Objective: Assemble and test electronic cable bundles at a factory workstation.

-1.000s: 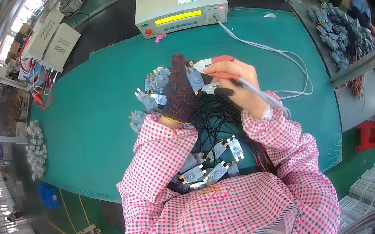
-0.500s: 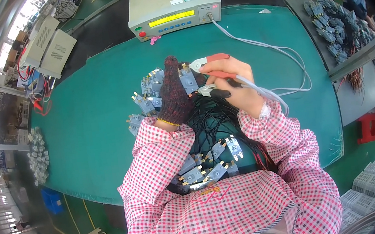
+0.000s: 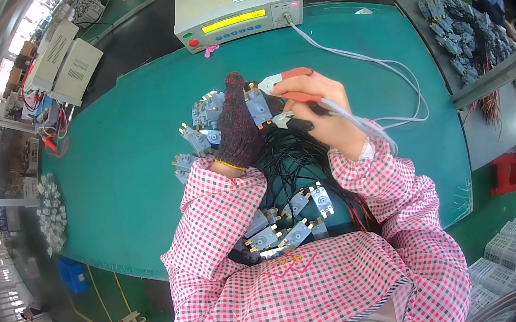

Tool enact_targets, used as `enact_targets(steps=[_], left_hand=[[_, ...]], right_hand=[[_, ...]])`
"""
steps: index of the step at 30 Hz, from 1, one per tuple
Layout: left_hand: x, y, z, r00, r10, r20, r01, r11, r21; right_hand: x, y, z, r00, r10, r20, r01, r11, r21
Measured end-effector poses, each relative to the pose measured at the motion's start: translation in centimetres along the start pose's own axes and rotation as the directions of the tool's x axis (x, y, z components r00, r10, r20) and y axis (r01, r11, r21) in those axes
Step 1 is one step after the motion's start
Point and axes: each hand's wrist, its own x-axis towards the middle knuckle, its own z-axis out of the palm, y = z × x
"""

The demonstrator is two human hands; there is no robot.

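Note:
My left hand [image 3: 237, 125], in a dark knitted glove, grips a small grey block with metal terminals [image 3: 258, 107] and holds it upright above the green mat. My bare right hand [image 3: 321, 101] is closed around a red-handled test clip [image 3: 293, 81], its jaws at the block's upper terminal. A second test clip with a black grip [image 3: 295, 121] lies under the same hand, its jaws by the block's lower end. Black wires [image 3: 294, 163] spread below the block. Similar grey blocks [image 3: 196, 138] lie to the left of the glove.
A bench tester [image 3: 237, 9] with a lit yellow display stands at the back, its grey cable [image 3: 354, 51] looping to the clips. More grey blocks [image 3: 296, 233] lie against my front. Pale parts [image 3: 52, 212] line the mat's left edge. A red stool [image 3: 509, 173] stands at right.
Everything in view sits slightly higher, as the view has shifted a little. Both hands keep their hold, and the clips stay at the block's two ends.

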Motion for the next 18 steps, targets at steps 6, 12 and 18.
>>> enact_targets(steps=[6, 12, 18], left_hand=[[0.1, -1.0, -0.1, 0.977, 0.202, 0.063, -0.212, 0.928, 0.307], [0.1, -1.2, -0.5, 0.953, 0.302, 0.005, -0.285, 0.894, 0.345], [0.1, 0.4, -0.1, 0.974, 0.22, 0.047, -0.218, 0.873, 0.437]], right_hand=[[0.1, -0.1, 0.0, 1.0, 0.001, -0.006, -0.002, 1.0, -0.018], [0.0, -0.3, -0.1, 0.996, 0.088, 0.028, -0.089, 0.996, 0.025], [-0.1, -0.4, 0.0, 1.0, 0.002, 0.028, -0.001, 0.999, -0.035]])
